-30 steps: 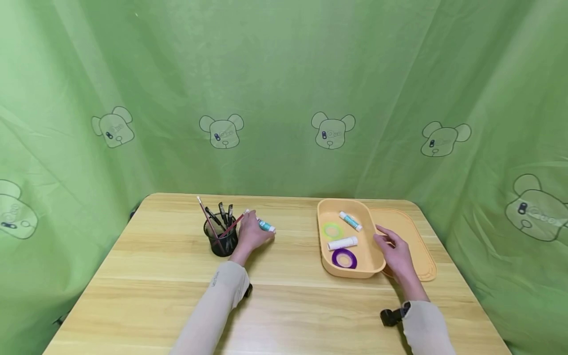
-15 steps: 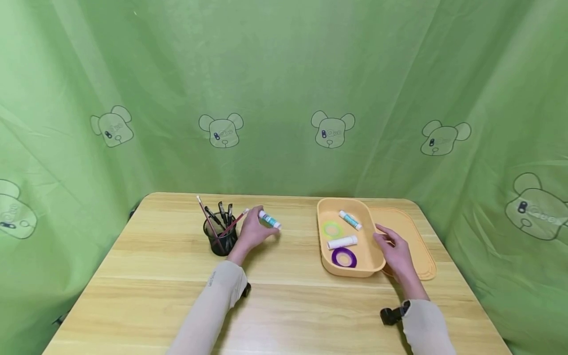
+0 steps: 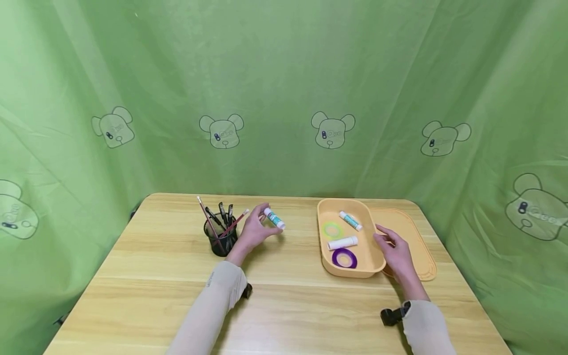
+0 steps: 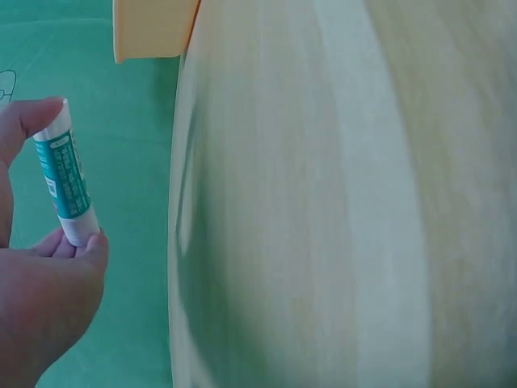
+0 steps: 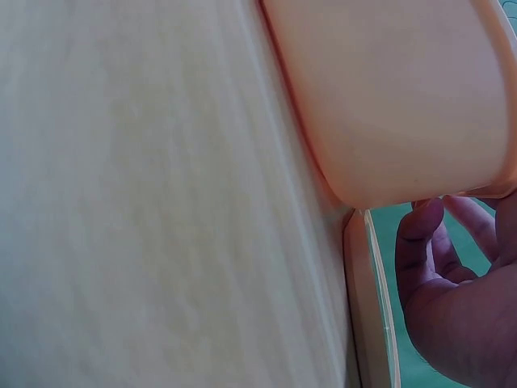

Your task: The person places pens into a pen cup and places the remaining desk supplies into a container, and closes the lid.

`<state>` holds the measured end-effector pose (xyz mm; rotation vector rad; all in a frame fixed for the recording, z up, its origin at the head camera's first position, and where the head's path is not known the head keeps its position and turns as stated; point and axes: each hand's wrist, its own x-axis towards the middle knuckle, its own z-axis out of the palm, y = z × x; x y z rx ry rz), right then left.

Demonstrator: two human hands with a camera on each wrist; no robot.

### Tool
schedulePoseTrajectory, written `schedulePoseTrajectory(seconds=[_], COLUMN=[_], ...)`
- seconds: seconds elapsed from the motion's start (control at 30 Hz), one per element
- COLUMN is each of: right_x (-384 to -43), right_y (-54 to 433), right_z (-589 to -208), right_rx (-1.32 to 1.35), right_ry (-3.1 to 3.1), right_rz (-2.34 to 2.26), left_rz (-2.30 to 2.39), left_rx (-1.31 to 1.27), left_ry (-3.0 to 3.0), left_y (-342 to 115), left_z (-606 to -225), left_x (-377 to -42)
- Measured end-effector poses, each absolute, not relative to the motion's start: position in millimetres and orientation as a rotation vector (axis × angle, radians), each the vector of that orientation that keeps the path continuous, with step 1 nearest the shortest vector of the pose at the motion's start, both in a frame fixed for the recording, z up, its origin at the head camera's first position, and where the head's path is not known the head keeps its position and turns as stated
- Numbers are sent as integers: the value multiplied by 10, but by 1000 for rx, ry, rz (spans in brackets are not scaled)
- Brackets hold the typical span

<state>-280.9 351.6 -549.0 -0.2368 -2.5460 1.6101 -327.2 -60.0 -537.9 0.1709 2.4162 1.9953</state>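
A glue stick (image 3: 274,219) with white ends and a teal label is pinched by its two ends in my left hand (image 3: 254,230). The left wrist view shows the glue stick (image 4: 67,182) tilted, thumb at one end and fingertips at the other. At the right, my right hand (image 3: 394,250) touches the outer side of an orange plastic box (image 3: 352,272) with loosely bent fingers. Inside the box lie another teal glue stick (image 3: 350,220), a white tube (image 3: 342,243), a purple tape roll (image 3: 335,262) and a yellow-green ring (image 3: 327,230).
A black mesh pen cup (image 3: 223,245) with pencils and pens stands just left of my left hand. Partly beneath the box's right side lies a flat orange lid (image 3: 414,241). The wooden table (image 3: 297,310) backs onto a green curtain (image 3: 275,74).
My left hand has lifted the glue stick off the table and carried it slightly to the right, away from the pen cup. The right hand and the box stay put.
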Motion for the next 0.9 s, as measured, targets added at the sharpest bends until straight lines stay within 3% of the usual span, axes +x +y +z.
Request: schedulePoseTrajectory(seconds=[0.9], right_x=[-2803], right_y=[3510], right_z=[-5486], right_rx=[-259], right_ry=[-2550], right_rz=[1620], left_rz=[2152], left_rx=[513], left_ry=[2105], left_y=[-502], left_z=[-5375], left_x=[-3258])
